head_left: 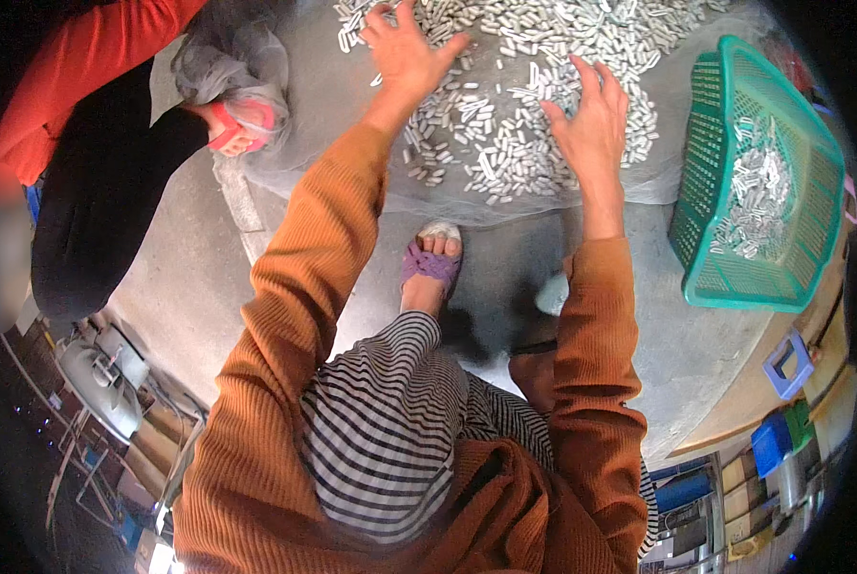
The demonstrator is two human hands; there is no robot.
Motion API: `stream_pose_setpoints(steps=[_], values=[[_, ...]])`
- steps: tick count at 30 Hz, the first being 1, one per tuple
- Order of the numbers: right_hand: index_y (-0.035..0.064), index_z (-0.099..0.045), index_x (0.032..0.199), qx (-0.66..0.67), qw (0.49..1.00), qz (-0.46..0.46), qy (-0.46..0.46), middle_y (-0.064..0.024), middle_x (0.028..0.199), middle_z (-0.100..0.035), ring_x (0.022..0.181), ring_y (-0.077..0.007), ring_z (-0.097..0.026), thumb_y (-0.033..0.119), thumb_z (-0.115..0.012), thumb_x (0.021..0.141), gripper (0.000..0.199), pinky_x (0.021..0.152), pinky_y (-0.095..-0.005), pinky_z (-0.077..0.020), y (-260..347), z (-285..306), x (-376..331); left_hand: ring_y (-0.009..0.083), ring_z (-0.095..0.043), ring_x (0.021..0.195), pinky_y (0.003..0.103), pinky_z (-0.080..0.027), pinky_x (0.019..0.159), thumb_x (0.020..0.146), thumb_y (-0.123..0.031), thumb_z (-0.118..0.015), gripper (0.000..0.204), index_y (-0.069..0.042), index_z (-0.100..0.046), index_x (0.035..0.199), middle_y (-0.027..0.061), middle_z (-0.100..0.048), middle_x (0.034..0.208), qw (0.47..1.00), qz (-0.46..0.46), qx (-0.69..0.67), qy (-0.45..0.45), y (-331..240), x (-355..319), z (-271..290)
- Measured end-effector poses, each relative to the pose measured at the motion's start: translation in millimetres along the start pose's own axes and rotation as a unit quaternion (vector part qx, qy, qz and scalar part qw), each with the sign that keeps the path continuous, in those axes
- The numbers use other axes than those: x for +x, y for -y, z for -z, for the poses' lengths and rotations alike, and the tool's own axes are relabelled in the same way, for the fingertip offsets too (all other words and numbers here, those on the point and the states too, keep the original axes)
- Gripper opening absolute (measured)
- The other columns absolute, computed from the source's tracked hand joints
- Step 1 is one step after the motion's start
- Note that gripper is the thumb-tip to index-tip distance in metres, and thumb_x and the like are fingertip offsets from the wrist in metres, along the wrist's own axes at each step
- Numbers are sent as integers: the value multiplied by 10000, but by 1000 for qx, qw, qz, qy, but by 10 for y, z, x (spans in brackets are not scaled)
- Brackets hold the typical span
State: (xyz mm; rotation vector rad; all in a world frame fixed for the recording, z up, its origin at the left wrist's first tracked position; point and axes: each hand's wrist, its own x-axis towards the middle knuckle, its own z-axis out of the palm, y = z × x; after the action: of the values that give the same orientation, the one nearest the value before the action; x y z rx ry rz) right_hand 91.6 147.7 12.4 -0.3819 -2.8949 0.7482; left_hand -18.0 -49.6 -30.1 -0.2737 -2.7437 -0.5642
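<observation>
A spread of small, oblong, silvery-white pieces (529,163) lies loose on a thin grey mesh sheet (328,124) on the floor; their exact kind is too small to tell. My left hand (407,53) reaches over the far left part of the spread, fingers apart, thumb pointing right. Closer to me and further right, my right hand (591,124) hangs over the pieces with its fingers spread and slightly bent. Neither hand shows anything in its grasp. Whether the fingertips touch the pieces is hard to make out.
At the right, a green plastic basket (701,172) holds more such pieces. A person in a red sleeve (94,67) and black trousers sits close on the left, a pink sandal (247,124) at the sheet's edge. My purple sandal (430,263) stands just before the sheet.
</observation>
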Motion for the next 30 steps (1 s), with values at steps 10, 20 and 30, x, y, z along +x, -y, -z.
stream_pose_setpoints(steps=[10, 20, 30], values=[[111, -593, 1134, 31, 996, -1, -86, -127, 1151, -575, 1069, -335, -511, 217, -706, 746, 418, 912, -404, -410, -316, 567, 89, 357, -499, 1140, 437, -389, 1000, 778, -276, -667, 523, -122, -535, 1259, 178, -490, 1298, 784, -273, -245, 501, -954, -617, 576], [103, -676, 920, 50, 997, -32, 55, -86, 936, -626, 928, -279, -594, 161, -642, 769, 165, 776, -400, -488, -294, 158, 341, 380, -574, 961, 443, -480, 820, 762, -139, -604, 385, -25, -566, 1128, 202, -588, 1060, 909, -179, -176, 332, -789, 339, 117], [73, -625, 1031, -35, 991, 100, -86, -104, 969, -600, 874, -299, -583, 138, -628, 798, 242, 752, -408, -484, -528, -142, 473, 372, -440, 1132, 446, -448, 867, 758, -226, -670, 534, -181, -486, 1258, 121, -532, 1173, 914, -277, -87, 284, -1029, 235, -278]])
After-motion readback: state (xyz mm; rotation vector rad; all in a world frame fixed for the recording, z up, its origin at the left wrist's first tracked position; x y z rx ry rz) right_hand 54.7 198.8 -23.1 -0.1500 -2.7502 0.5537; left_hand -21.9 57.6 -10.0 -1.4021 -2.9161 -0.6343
